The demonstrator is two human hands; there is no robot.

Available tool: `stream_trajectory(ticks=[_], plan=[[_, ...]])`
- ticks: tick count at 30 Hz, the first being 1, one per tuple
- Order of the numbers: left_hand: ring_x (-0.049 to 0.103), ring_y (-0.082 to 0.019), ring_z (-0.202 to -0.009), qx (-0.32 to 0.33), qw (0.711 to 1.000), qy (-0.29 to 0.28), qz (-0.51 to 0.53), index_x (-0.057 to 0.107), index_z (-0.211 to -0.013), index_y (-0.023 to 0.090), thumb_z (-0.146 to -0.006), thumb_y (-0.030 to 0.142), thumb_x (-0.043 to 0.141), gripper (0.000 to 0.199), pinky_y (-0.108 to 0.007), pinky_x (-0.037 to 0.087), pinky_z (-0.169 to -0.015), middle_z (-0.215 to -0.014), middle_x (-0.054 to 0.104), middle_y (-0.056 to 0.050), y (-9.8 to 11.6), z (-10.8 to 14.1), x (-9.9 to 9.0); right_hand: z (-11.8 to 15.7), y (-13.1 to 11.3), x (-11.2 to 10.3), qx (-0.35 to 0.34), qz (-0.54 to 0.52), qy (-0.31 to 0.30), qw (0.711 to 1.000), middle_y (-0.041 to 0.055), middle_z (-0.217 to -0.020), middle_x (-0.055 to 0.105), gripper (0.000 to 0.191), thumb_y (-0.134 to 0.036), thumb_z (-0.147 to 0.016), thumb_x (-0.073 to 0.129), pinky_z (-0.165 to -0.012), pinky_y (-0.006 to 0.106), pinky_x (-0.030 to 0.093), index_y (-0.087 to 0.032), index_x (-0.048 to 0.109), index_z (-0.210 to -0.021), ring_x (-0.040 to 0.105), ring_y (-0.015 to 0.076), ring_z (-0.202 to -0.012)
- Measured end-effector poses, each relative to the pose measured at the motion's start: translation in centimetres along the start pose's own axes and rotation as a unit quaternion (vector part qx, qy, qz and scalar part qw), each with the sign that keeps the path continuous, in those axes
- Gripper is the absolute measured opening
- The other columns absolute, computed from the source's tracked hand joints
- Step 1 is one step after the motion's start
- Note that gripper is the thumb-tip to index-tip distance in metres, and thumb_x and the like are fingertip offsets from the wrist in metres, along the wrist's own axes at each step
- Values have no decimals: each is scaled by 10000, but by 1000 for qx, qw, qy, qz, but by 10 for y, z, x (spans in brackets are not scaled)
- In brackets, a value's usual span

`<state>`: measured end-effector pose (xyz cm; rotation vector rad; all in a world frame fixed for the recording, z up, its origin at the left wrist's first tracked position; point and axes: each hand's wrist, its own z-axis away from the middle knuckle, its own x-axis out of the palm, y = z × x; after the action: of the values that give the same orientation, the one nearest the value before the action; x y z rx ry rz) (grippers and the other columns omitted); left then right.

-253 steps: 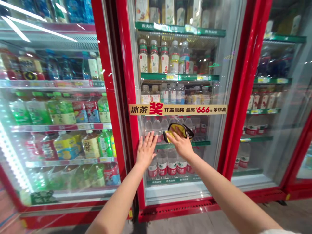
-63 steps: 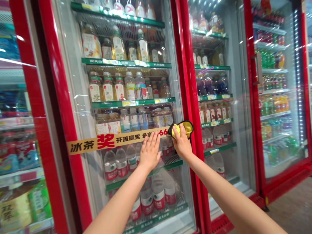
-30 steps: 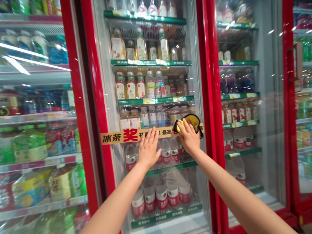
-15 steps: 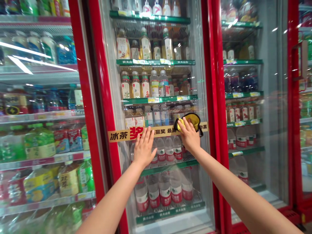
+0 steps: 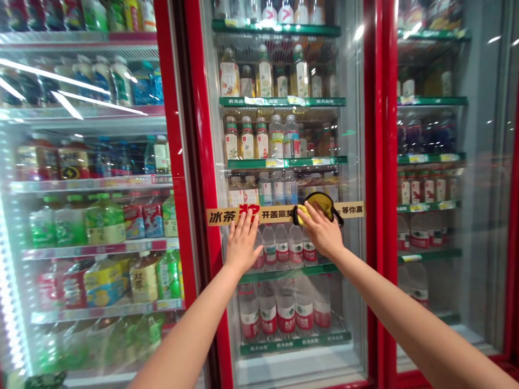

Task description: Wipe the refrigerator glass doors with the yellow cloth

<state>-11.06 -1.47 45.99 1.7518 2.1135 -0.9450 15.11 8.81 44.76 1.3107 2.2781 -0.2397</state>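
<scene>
My left hand (image 5: 242, 244) lies flat with fingers spread on the glass door, its fingertips over the red character of a tan strip (image 5: 277, 214) that runs across the door. Under my right hand (image 5: 322, 229) a yellow cloth with black edging (image 5: 322, 204) is pressed against the strip, right of its middle. Part of the cloth stands up above my fingers. Black lettering shows on the strip between my hands and at its right end. Bottles (image 5: 286, 313) stand on shelves behind the glass.
Red door frames (image 5: 206, 135) border the glass. At the left, another cooler holds green bottles (image 5: 106, 221) and other drinks on several shelves. A third cooler with dark bottles (image 5: 413, 135) is at the right. Light reflections cross the glass.
The view has turned left, so the coolers sit further right in the picture. Along the strip, my right hand and the cloth have moved left, uncovering lettering at its right end.
</scene>
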Motion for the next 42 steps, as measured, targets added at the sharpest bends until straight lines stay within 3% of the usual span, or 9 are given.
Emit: stream_trajectory(ticks=[6,10,14,21,25,29,33,37,42], plan=[[89,-303,-1597,-15,1000,-9,-6,164,-1643,173,-859,369,697,968,-570,174,-1278,-1720,99,-130,-15,5,-4,-67,-58,-13,48,-36,43,997,25,-1707,245,590,-270,-1011,413,-1111,637,400,-391,355,-1585,268,312,-1553],[79,-298,-1599,-16,1000,-7,-3,149,-1645,176,-851,360,711,990,-569,175,-1279,-1721,92,-123,-15,8,-3,-41,-84,2,-50,-33,21,998,22,-1690,301,571,-234,-1016,399,-1180,625,316,-370,390,-1570,244,277,-1567],[95,-295,-1597,-10,1000,-10,3,151,-1647,210,-840,347,728,1002,-571,169,-1280,-1722,99,-115,-20,14,-4,-13,-73,7,-125,-25,-13,992,11,-1657,381,565,-205,-1014,392,-1216,569,276,-368,421,-1554,288,254,-1553],[98,-298,-1597,-27,1000,7,-4,126,-1649,215,-803,364,778,1079,-569,159,-1285,-1720,132,-112,-42,21,-8,-80,-111,-11,29,-52,47,997,25,-1706,246,611,-215,-990,384,-1163,656,321,-377,370,-1579,236,293,-1569],[91,-291,-1600,-26,1000,8,0,154,-1645,219,-795,339,790,1068,-572,157,-1286,-1720,144,-102,-45,24,-5,-76,-132,-2,-49,-43,46,997,30,-1688,308,632,-176,-979,401,-1189,642,273,-375,370,-1578,227,277,-1574],[88,-288,-1598,-20,1000,17,9,115,-1648,234,-782,379,811,1120,-558,179,-1283,-1718,153,-122,-47,29,-1,-44,-112,7,-186,-26,18,982,30,-1637,417,591,-188,-998,411,-1219,593,239,-364,406,-1562,317,270,-1541],[108,-288,-1594,-10,1000,21,17,110,-1645,246,-764,371,829,1144,-539,211,-1276,-1720,124,-146,-55,36,-2,-58,-108,0,-135,-9,43,990,20,-1646,400,608,-159,-972,420,-1216,579,255,-368,442,-1543,334,277,-1533],[137,-284,-1592,-28,999,23,20,228,-1620,238,-759,309,827,1052,-544,215,-1279,-1719,149,-144,-63,42,-1,-95,-143,-5,-58,-20,80,995,19,-1663,367,643,-140,-964,390,-1191,616,278,-389,410,-1556,287,278,-1554],[160,-289,-1588,-41,998,32,36,424,-1517,197,-751,175,782,846,-535,252,-1276,-1714,172,-151,-65,48,4,-89,-170,7,-124,-35,61,990,39,-1646,402,620,-139,-968,404,-1202,647,235,-353,431,-1549,274,292,-1557]])
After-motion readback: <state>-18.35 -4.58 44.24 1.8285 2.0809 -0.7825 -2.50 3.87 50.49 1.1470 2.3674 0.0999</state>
